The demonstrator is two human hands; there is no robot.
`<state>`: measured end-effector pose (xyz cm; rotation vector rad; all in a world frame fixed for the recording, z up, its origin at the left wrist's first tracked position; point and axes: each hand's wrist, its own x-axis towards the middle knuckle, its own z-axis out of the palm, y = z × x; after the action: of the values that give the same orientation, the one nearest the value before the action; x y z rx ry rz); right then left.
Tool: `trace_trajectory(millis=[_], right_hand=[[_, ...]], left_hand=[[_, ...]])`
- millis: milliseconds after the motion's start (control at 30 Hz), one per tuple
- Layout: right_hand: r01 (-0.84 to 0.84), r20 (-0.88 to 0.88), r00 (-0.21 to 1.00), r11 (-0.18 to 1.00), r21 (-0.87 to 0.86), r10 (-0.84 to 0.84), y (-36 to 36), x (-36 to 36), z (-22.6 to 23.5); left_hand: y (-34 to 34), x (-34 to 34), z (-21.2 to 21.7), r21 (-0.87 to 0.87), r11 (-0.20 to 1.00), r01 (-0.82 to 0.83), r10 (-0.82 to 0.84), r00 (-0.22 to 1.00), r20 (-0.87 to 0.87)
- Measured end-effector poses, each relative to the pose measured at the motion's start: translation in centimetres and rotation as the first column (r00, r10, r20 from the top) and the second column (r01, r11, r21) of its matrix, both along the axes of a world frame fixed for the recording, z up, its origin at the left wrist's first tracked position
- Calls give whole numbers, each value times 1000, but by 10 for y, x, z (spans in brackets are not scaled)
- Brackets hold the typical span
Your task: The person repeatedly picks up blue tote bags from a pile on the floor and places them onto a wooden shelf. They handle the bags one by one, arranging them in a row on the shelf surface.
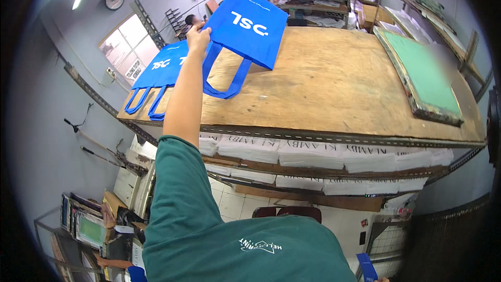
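Note:
My left arm, in a green sleeve, reaches far over the wooden table (pixel 323 83). My left hand (pixel 198 39) pinches the left edge of a blue fabric tote bag (pixel 237 34) with white print. The bag is tilted up at the table's far left part, its handle loop hanging toward me. Beside it, left of my forearm, more blue tote bags (pixel 156 73) lie flat, their handles over the near edge. At the bottom right rim, a sliver of what may be my right hand (pixel 384 280) shows by a blue printed piece (pixel 367 267); its fingers are cut off.
A green-faced framed screen (pixel 425 75) lies on the table's right end. Stacked white packs (pixel 313 154) fill the shelves beneath. Racks (pixel 308 0) stand behind. A person (pixel 193 20) is beyond the far left edge; another bare forearm (pixel 112 262) shows at lower left.

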<state>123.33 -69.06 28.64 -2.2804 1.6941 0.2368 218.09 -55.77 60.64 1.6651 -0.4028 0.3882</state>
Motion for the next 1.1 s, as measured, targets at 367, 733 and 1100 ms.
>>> trace_trajectory(millis=[367, 733, 1100], right_hand=[[20, 40, 999, 993, -119, -15, -38, 39, 26], [-92, 100, 985, 919, -384, 141, -64, 171, 105], [-210, 459, 822, 929, -303, 336, -36, 256, 329]], left_hand=[[104, 15, -45, 649, 740, -176, 209, 977, 26], [122, 16, -57, 743, 650, -163, 111, 987, 119], [92, -115, -1, 374, 883, -285, -30, 759, 650]])
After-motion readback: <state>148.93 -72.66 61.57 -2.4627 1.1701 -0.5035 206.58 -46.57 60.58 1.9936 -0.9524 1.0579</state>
